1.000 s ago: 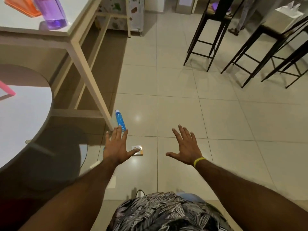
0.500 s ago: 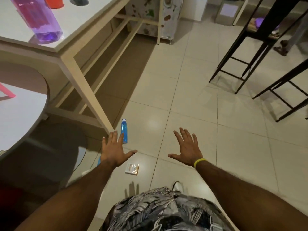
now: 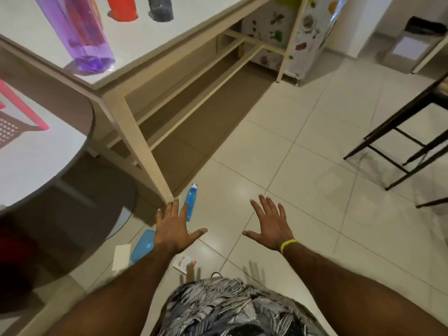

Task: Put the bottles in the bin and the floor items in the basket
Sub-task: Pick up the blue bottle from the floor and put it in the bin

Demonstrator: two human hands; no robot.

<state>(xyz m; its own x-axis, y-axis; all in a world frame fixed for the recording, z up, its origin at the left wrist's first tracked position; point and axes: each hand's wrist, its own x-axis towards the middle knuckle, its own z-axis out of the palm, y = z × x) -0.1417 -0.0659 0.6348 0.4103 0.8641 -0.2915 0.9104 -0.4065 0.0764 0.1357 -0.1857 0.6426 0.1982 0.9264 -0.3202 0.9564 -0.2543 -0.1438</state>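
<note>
Four things lie on the floor. Nearest the feet is one packet (image 3: 184, 261), then one white sheet (image 3: 121, 257) and one flat blue piece (image 3: 143, 246) partly hidden by the left forearm. Farther out, one small blue bottle (image 3: 190, 202) lies on its side just beside the desk leg (image 3: 145, 154). Both grips hover over the tiles, fingers straight and spread, holding nothing: the left grip (image 3: 173, 229) near that bottle, the right grip (image 3: 269, 223) apart from everything. One pink basket (image 3: 29, 117) sits on the round desk (image 3: 36, 166) at left, only its corner showing. Farthest, three bottles stand on the long desk (image 3: 194, 15): one purple (image 3: 82, 37), one red (image 3: 122, 8), one grey (image 3: 160, 9), the last two cut off by the frame. I cannot pick out a bin. Judging by this, nearly everything is left to do.
</note>
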